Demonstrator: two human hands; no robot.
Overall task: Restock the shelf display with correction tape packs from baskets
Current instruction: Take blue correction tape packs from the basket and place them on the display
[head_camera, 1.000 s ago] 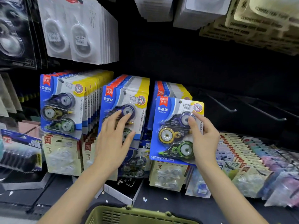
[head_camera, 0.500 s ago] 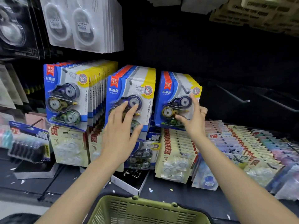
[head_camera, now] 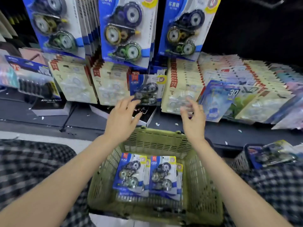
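A green slatted basket (head_camera: 157, 140) sits low in the middle with two stacks of blue correction tape packs (head_camera: 131, 172) lying flat on its floor. Above it three rows of the same blue packs hang on the shelf; the middle row (head_camera: 124, 30) and the right row (head_camera: 185, 28) face me. My left hand (head_camera: 122, 119) hovers over the basket's far rim with relaxed fingers, holding nothing. My right hand (head_camera: 194, 118) hangs beside it, fingers loosely curled and blurred, also without a pack.
Cream-coloured packs (head_camera: 183, 89) lean in rows on the shelf deck under the blue ones. A black box (head_camera: 144, 115) lies at the deck's front edge. A second, dark basket (head_camera: 242, 159) with packs stands at the right. Checked fabric covers the lower corners.
My right hand has let go of the pack, which now hangs on the right row. Both hands have dropped from the hanging packs to above the basket, and my view has tilted downward.
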